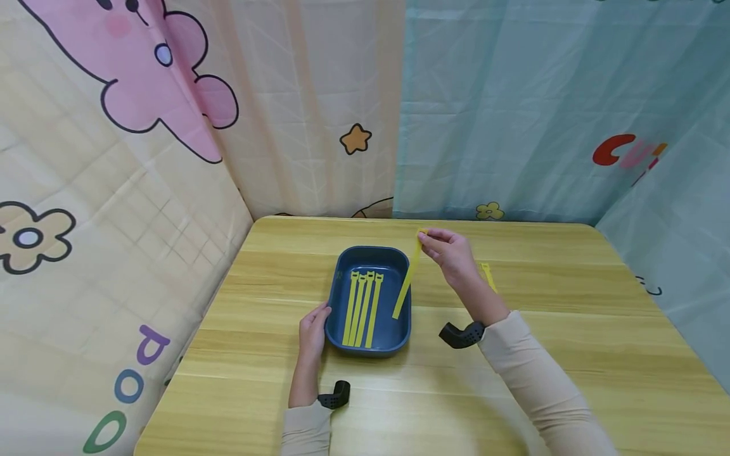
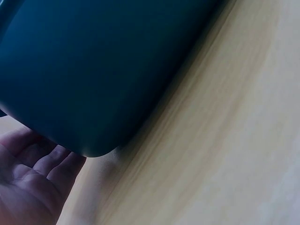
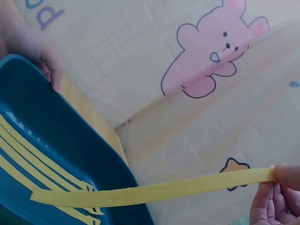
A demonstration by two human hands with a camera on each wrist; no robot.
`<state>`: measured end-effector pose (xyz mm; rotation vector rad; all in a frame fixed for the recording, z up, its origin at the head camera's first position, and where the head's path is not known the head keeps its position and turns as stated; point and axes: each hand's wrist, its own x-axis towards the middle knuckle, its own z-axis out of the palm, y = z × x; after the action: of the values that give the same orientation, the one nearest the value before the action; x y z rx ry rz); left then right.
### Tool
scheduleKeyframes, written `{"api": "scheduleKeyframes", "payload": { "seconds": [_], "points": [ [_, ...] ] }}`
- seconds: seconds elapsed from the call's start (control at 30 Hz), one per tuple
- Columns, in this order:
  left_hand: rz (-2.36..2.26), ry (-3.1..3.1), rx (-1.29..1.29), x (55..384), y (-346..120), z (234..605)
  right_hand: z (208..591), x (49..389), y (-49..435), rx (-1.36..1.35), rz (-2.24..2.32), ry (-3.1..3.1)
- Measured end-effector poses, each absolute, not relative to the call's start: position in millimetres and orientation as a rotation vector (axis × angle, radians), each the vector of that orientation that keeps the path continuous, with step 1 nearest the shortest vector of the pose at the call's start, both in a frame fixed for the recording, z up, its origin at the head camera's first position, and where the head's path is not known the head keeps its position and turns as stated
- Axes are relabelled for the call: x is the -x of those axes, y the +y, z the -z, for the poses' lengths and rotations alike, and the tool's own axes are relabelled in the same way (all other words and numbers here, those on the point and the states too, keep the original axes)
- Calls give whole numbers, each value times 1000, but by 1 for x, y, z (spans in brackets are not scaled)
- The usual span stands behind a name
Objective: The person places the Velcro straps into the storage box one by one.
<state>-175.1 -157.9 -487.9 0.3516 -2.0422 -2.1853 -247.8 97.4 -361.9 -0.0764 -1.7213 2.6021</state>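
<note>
A blue rectangular tray (image 1: 336,345) stands on the table with several yellow hook-and-loop cable straps (image 1: 374,310) laid side by side in it, slotted heads toward the far end. My left hand (image 1: 312,332) holds the tray's near left side by the rim; the left wrist view shows its fingers (image 2: 58,164) bent against the outer wall. Above the tray's right side, my right hand (image 1: 452,256) pinches one yellow strap (image 3: 187,187) by its upper end between thumb and fingers. That strap hangs slanting, its free end over the tray's inside.
Another yellow strap (image 1: 488,277) lies on the wooden table (image 1: 570,329) to the right, partly hidden by the right forearm. Printed curtains (image 1: 302,126) enclose the table at the back and sides. A black wrist mount (image 1: 462,335) sticks out from the right sleeve.
</note>
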Motion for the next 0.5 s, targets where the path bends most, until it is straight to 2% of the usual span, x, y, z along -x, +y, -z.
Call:
{"api": "scheduleKeyframes", "payload": {
  "seconds": [0.03, 0.17, 0.23, 0.27, 0.5],
  "points": [
    [2184, -2043, -351, 175, -158, 488, 377, 257, 99, 26, -2651, -1673],
    [2169, -2047, -348, 175, -158, 488, 386, 257, 91, 48, -2665, -1702],
    [2158, -2058, -352, 176, -158, 489, 387, 255, 87, 75, -2666, -1725],
    [2155, -2059, -351, 176, -158, 489, 375, 244, 82, 139, -2626, -1789],
    [2137, -2052, -337, 177, -157, 490, 379, 235, 74, 198, -2698, -1862]
  ]
}}
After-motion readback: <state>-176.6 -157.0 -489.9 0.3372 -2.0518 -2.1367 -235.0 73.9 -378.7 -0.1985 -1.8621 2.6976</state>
